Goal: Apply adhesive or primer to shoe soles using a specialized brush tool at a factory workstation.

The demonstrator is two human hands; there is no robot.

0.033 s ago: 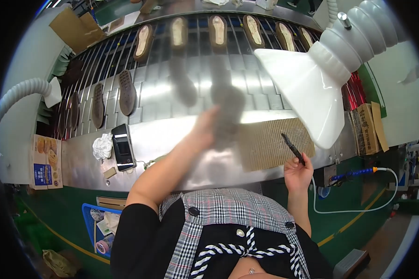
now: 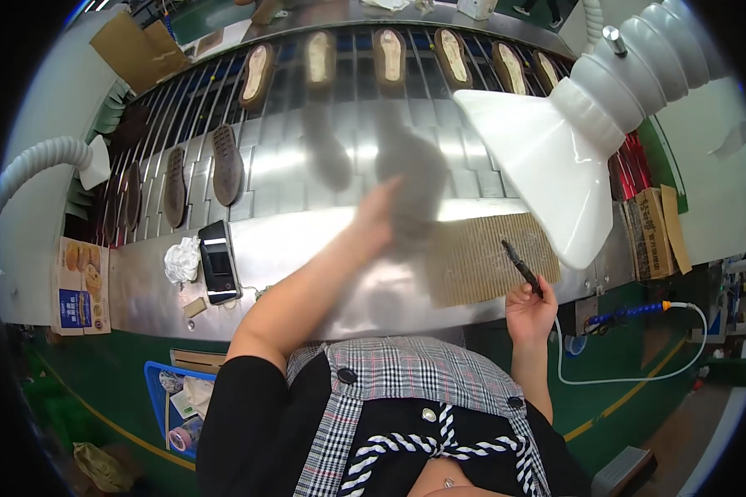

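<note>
The right hand, at the near right corner of the ribbed mat, pinches a slim black tool between thumb and fingers, low on its shaft, so its dark tip points away from the palm and over the mat. The left hand, left of the mat, appears to grip a dark sole by its side, perhaps to leave most of its face uncovered (the blur hides the exact finger placement). That sole is near the mat's far left corner; whether it touches anything beneath cannot be told. A white hood hangs beside the mat's far right corner, likely set close to draw air from there. Well left of the mat, a phone and crumpled tissue lie apart from the handwork; beyond them, patterned soles rest spaced out, probably to prevent contact.
</note>
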